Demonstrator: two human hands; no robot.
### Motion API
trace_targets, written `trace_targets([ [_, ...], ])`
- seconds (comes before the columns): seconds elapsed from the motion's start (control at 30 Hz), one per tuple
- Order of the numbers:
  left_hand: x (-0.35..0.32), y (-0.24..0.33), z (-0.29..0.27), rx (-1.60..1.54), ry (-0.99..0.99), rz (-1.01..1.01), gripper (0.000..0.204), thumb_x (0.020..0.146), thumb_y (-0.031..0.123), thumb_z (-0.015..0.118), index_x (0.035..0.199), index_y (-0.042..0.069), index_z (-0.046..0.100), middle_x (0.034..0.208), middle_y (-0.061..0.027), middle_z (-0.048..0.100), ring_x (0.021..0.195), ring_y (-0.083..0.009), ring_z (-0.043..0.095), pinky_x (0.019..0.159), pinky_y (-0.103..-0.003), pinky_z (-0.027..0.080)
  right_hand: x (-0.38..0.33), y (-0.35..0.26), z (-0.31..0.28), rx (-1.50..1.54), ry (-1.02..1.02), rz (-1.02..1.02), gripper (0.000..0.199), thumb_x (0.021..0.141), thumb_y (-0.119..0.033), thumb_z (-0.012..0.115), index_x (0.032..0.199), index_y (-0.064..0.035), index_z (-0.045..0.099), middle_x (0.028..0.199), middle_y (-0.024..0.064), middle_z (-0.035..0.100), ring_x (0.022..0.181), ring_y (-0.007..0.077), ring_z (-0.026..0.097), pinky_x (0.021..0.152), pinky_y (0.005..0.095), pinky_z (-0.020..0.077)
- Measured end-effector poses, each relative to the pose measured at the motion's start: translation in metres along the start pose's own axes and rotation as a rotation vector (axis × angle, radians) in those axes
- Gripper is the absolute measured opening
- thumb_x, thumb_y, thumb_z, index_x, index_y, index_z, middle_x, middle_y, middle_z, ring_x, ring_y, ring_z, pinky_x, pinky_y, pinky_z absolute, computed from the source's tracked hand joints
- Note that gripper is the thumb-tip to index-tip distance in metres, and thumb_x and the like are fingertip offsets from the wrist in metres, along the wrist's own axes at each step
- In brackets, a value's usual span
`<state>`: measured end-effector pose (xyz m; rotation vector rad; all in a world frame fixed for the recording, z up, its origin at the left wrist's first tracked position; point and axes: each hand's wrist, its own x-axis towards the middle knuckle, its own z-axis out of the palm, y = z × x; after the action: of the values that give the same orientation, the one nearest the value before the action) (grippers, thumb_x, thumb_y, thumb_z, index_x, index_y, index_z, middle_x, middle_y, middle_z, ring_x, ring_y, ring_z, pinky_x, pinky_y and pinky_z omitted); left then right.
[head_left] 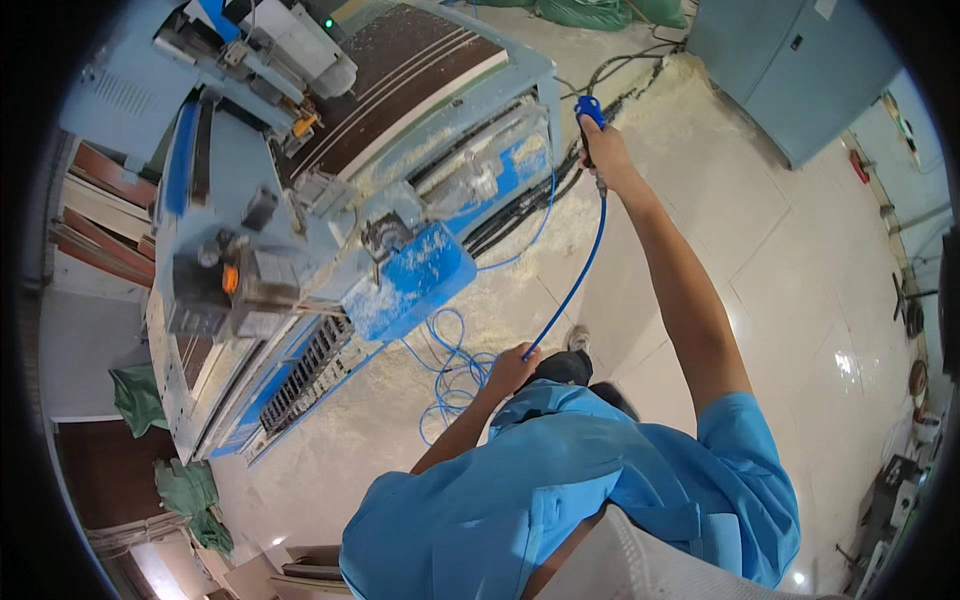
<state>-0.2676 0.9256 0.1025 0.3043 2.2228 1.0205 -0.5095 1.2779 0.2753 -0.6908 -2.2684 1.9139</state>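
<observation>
My right hand (603,150) is stretched out ahead and shut on a blue air blow gun (590,108), held beside the corner of a light-blue woodworking machine (250,180) that is coated in sawdust. A thin blue hose (580,270) runs down from the gun to my left hand (512,366), which grips it close to my body. Past that hand the hose lies in loose coils (450,375) on the floor by the machine's base.
Sawdust (500,300) is heaped on the floor along the machine and around black cables (520,215). A grey-blue cabinet (790,70) stands at the far right. Green sacks (140,395) lie at the left. Pale tiled floor (800,260) spreads to the right.
</observation>
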Motion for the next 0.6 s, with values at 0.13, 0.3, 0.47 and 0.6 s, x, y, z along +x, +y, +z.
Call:
trace_targets([
  [0.13, 0.059, 0.055, 0.006, -0.143, 0.027, -0.085, 0.045, 0.103, 0.049, 0.057, 0.113, 0.008, 0.071, 0.083, -0.0143, 0.074, 0.076, -0.0271, 0.075, 0.073, -0.040, 0.056, 0.108, -0.026, -0.046, 0.245, -0.029, 0.090, 0.043, 0.105, -0.047, 0.059, 0.094, -0.0054, 0.057, 0.062, 0.0047, 0.057, 0.047, 0.0184, 0.057, 0.042, 0.0326, 0.0406],
  [0.3, 0.146, 0.116, 0.026, -0.174, 0.211, -0.220, 0.045, 0.103, 0.045, 0.060, 0.120, 0.006, 0.072, 0.095, -0.0130, 0.076, 0.085, -0.0229, 0.074, 0.080, -0.037, 0.056, 0.256, -0.020, -0.057, 0.222, -0.246, 0.142, 0.044, 0.104, -0.047, 0.062, 0.089, -0.0063, 0.056, 0.062, 0.0037, 0.054, 0.045, 0.0177, 0.052, 0.041, 0.0337, 0.0384],
  [0.47, 0.226, 0.218, 0.093, -0.223, 0.389, -0.392, 0.044, 0.104, 0.046, 0.061, 0.114, 0.006, 0.074, 0.087, -0.0130, 0.075, 0.081, -0.0247, 0.073, 0.074, -0.041, 0.055, 0.420, -0.008, -0.054, 0.129, -0.199, 0.096, 0.052, 0.103, -0.047, 0.064, 0.083, 0.0003, 0.064, 0.063, 0.0100, 0.060, 0.046, 0.0249, 0.056, 0.048, 0.0394, 0.0477],
  [0.6, 0.296, 0.336, 0.151, -0.353, 0.507, -0.438, 0.043, 0.104, 0.043, 0.061, 0.117, 0.004, 0.074, 0.094, -0.0186, 0.075, 0.087, -0.0326, 0.074, 0.077, -0.043, 0.055, 0.523, -0.010, -0.053, -0.103, -0.235, 0.010, 0.055, 0.102, -0.050, 0.064, 0.083, 0.0012, 0.065, 0.062, 0.0109, 0.061, 0.047, 0.0249, 0.059, 0.049, 0.0399, 0.0483],
])
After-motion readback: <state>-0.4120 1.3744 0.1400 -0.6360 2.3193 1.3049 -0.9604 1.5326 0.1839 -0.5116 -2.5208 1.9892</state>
